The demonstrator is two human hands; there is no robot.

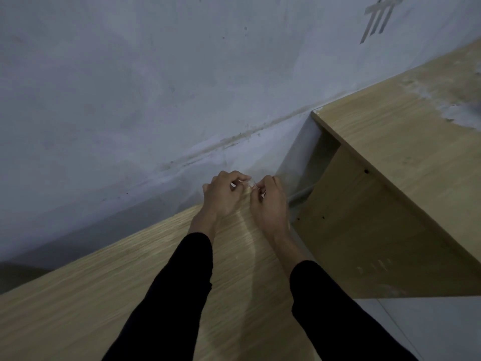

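My left hand (221, 196) and my right hand (270, 201) meet at the far end of a light wooden board (104, 295). Between their fingertips is a small clear, whitish piece (250, 184); both hands pinch it with curled fingers. What the piece is stays too small and blurred to tell. Black sleeves cover both forearms.
A second wooden furniture part (390, 152) with an inner panel and small drilled holes stands to the right. A grey wall (130, 87) rises close behind the board. Strips of tape (377, 19) are stuck to the wall at the top right. Pale floor shows at the lower right.
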